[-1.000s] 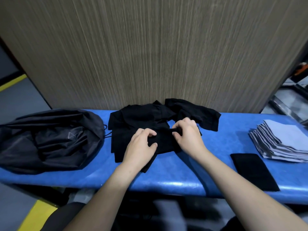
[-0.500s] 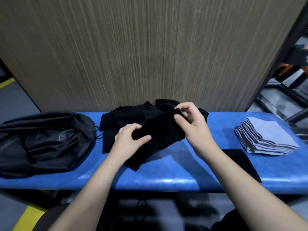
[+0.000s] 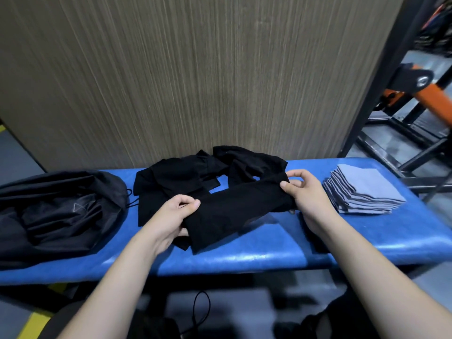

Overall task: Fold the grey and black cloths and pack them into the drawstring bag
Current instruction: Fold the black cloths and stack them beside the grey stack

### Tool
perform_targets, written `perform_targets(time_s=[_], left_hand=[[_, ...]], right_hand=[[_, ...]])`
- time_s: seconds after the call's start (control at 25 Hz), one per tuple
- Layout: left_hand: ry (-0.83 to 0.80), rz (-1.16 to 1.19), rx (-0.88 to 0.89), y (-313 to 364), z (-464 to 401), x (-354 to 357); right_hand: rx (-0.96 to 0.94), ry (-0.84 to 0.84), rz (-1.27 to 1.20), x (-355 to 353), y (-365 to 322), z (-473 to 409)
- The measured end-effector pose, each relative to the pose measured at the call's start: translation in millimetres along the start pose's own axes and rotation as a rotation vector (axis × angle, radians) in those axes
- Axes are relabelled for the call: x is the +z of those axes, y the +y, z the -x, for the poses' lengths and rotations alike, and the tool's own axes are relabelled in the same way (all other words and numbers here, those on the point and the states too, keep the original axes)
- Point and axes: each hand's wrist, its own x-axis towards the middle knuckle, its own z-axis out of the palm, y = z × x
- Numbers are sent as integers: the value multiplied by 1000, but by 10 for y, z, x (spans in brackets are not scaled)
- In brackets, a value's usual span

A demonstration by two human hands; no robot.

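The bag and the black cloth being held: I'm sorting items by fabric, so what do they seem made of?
The bag looks like thin synthetic, perhaps nylon: faint sheen, crisp creases. The black cloth pinched by the left hand and right hand looks like soft matte knit, maybe cotton: no shine, limp drape. Neither can be confirmed by sight.

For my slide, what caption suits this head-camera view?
Two hands stretch a black cloth over a blue bench.
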Motion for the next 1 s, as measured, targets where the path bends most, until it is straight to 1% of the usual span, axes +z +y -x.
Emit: perform_targets(time_s=[0.12, 0.2, 0.28, 0.36, 0.48, 0.56, 0.72, 0.88, 1.0], left_hand=[[-28, 64, -57, -99, 27, 77], [-61, -3, -39, -164, 15, 102], [-42, -87, 11, -206, 5, 141], [-2, -185, 77, -238, 13, 205], [2, -299, 148, -280, 35, 320], [-4, -297, 143, -308, 16, 354], [-47, -172, 81, -295, 7, 391], [-93, 81, -15, -264, 41, 424], [-165, 239, -93, -254, 20, 377]], right_hand=[[105, -37, 59, -85, 97, 31], [134, -59, 66, -132, 120, 49], [94, -2, 130, -194, 158, 22], [45, 75, 278, -234, 200, -4], [-20, 93, 468, -223, 239, 20], [-64, 90, 523, -192, 235, 47], [-177, 136, 644, -114, 192, 102], [-251, 121, 540, 86, 163, 179], [-221, 64, 426, 276, 164, 222]])
